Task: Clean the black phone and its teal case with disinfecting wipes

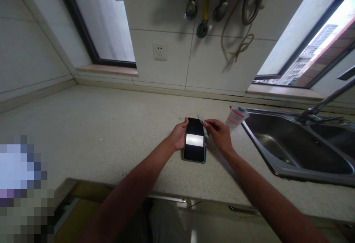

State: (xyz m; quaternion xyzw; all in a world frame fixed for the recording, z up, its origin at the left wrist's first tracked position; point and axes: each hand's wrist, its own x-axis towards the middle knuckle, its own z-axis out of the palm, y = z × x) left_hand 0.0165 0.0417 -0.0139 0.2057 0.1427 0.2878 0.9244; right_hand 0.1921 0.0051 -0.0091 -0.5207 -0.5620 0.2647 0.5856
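A black smartphone (pixel 193 152) with a bright reflection across its screen is on the countertop in front of me. My left hand (pixel 178 136) grips it along its left edge, the thumb near the top corner. At the phone's upper right edge, my right hand (pixel 219 134) pinches a thin whitish piece (pixel 200 119); whether it is film or a wipe I cannot tell. Just behind that hand lies a white packet (pixel 237 116) with red print, close to the sink's corner.
The speckled pale countertop (pixel 83 125) runs along a tiled wall with a power socket (pixel 160 52) and several pipes above. To the right is a metal double sink (pixel 288 147) with a tap (pixel 307 114). A drawer (pixel 166 198) shows below the front edge.
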